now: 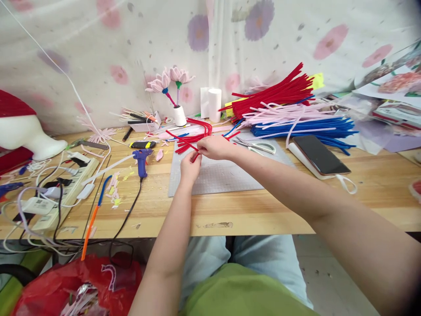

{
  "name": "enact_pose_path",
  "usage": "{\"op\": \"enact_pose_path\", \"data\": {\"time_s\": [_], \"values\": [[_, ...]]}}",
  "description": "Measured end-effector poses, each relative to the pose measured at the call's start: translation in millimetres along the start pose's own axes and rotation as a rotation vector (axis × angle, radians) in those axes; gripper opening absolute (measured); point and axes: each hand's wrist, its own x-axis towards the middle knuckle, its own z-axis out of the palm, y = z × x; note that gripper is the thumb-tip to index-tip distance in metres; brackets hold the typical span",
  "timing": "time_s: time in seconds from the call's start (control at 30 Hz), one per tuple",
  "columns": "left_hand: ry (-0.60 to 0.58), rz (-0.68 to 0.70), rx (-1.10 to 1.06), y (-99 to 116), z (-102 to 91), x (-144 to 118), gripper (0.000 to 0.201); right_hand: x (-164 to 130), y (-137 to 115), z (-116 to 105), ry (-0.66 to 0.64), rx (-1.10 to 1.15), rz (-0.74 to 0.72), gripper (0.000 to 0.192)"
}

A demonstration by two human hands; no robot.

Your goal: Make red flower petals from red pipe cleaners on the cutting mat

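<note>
My left hand (190, 166) and my right hand (213, 147) meet over the grey cutting mat (226, 177). Both are closed in a pinch on a red pipe cleaner (182, 140). One end of it sticks out to the upper left, and a red tip also shows beyond my right hand. The part between my fingers is mostly hidden. Just behind, several bent red pipe cleaners (207, 125) lie on the mat. A pair of scissors (268, 148) with pale handles rests to the right of my right hand.
Bundles of red (279, 94), pink (283, 115) and blue pipe cleaners (302, 129) lie back right, behind a phone (320, 153). Pink flowers (169, 81) stand in a white holder. Leftward are a glue gun (141, 162), a utility knife (142, 145) and a cable-crowded power strip (67, 188).
</note>
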Motion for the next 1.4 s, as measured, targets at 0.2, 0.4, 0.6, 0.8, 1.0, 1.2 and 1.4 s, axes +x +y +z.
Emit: {"op": "enact_pose_path", "data": {"time_s": [0.2,0.4,0.6,0.8,1.0,1.2,1.4], "values": [[-0.002,-0.024,-0.077,3.1,-12.1,7.7,0.02,7.7,-0.8,-14.1,0.011,0.059,0.012,0.02],[0.054,-0.178,-0.344,3.8,-6.8,13.2,0.024,15.6,-1.5,-14.7,-0.065,0.134,0.07,0.022],[0.049,-0.255,-0.441,4.3,-4.5,10.3,0.019,12.0,-2.0,-1.0,-0.193,0.381,0.171,0.023],[0.084,-0.278,-0.429,6.0,-3.1,7.4,0.019,5.2,-2.8,2.6,-0.203,0.691,0.32,0.02],[0.254,-0.19,-0.331,3.9,6.7,6.7,0.013,-6.7,-11.2,10.7,-0.067,0.469,0.283,0.024],[0.382,-0.233,-0.35,-0.6,7.3,7.7,0.02,-10.8,-21.5,39.0,0.078,0.505,0.337,0.028],[0.422,-0.352,-0.488,1.9,4.6,7.6,0.022,-5.7,-23.3,62.0,0.107,0.77,0.371,0.026]]}}
